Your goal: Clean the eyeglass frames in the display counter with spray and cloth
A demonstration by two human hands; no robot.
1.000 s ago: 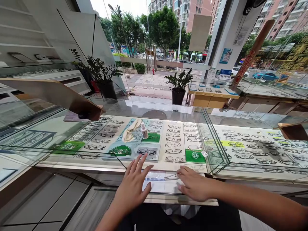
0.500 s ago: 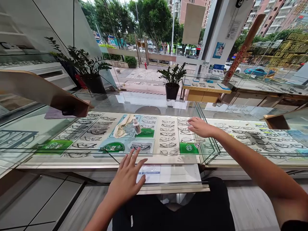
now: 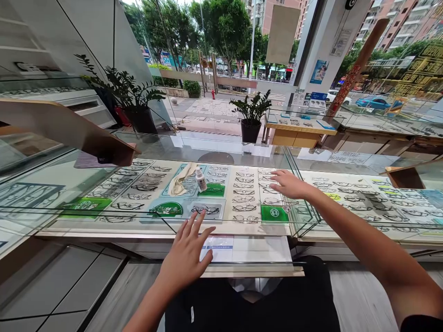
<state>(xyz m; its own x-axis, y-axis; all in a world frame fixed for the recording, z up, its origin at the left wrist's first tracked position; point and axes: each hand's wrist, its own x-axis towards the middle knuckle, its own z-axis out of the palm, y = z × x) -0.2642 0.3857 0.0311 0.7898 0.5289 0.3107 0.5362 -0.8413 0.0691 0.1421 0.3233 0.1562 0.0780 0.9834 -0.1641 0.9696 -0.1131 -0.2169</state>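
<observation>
Blk glasses [image 3: 206, 210] just past L hand [image 3: 187, 253], spread wide; R hand [image 3: 290, 184] grip unclear

Label [image 3: 202, 186] on spray btl [image 3: 198, 174] too tiny for me to read. R of btl, R hand [image 3: 290, 184] covers pt of a specs column [image 3: 266, 188]; can't tell whether fingertips [image 3: 273, 179] touch any. This side of btl, L hand [image 3: 188, 253] hides one end of a paper sheet [image 3: 221, 254], print [image 3: 219, 247] illegible. L forearm [image 3: 154, 299], nearer than btl, cut off by view's edge; R sleeve [image 3: 420, 323], far R of it, cut off too.
</observation>
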